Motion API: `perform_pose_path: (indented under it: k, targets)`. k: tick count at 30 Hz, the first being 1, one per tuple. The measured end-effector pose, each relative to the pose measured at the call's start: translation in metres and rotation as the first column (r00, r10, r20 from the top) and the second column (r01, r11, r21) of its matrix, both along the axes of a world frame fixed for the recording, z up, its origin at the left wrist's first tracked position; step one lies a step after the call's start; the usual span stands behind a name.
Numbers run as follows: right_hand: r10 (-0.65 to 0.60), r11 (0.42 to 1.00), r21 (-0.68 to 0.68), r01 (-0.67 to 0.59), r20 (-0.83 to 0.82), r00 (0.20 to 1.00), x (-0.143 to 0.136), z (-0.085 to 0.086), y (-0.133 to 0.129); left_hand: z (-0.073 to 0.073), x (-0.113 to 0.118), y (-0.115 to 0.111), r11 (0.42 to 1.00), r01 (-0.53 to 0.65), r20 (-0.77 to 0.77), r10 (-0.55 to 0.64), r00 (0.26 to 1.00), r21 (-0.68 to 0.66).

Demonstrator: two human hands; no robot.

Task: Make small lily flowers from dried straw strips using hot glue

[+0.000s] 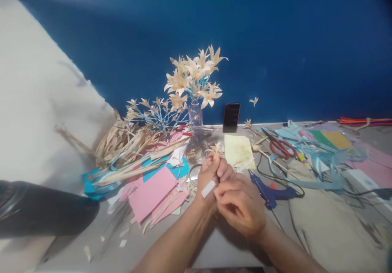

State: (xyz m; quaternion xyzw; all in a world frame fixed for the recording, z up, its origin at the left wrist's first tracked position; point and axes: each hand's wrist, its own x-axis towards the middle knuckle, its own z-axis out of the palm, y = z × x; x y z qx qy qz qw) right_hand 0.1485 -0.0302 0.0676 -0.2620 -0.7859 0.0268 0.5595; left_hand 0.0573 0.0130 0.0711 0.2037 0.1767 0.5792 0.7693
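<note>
My left hand (211,173) is closed around a small cream-coloured flower (216,149), whose petals stick out above the thumb. A short white strip (208,189) lies against the back of that hand near the wrist; whether it is stuck there or pinched at its edge, I cannot tell. My right hand (240,205) touches the left one, its thumb and fingers drawn together in a pinch. What sits between those fingertips is hidden. Just beyond the hands are a grey ring (193,175), perhaps a tape roll, and a pale yellow sheet (239,150).
Behind stands a clear vase (196,120) of cream flowers (192,71), with a phone (231,118) against the blue wall. Dried husks (122,142) and pink paper (153,193) lie left. Right are a blue glue gun (271,191), red-handled scissors (281,147) and light blue ribbon (321,183).
</note>
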Motion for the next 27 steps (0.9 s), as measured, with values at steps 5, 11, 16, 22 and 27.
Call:
perform_pose_path:
  k: [5, 11, 16, 22, 27]
  targets:
    - [-0.006, 0.993, -0.120, -0.009, -0.129, 0.992, -0.001, -0.004, 0.000, -0.003, 0.001, 0.001, 0.999, -0.007, -0.013, 0.007, 1.000, -0.032]
    - [-0.113, 0.924, -0.382, 0.003, -0.266, 0.957, 0.001, -0.010, -0.009, -0.010, -0.002, 0.002, 0.952, -0.261, -0.295, 0.299, 0.908, 0.163]
    - [-0.098, 0.906, -0.423, 0.002, -0.204, 0.974, 0.001, -0.008, -0.016, -0.010, -0.007, 0.002, 0.872, -0.407, -0.427, 0.488, 0.761, 0.272]
    - [-0.174, 0.864, -0.503, 0.041, -0.221, 0.960, -0.006, -0.011, -0.020, -0.006, -0.007, 0.000, 0.829, -0.443, -0.484, 0.559, 0.674, 0.341]
    - [-0.278, 0.592, -0.733, -0.336, -0.577, 0.768, -0.001, -0.012, -0.013, 0.001, -0.011, -0.004, 0.917, -0.357, -0.369, 0.398, 0.840, 0.178]
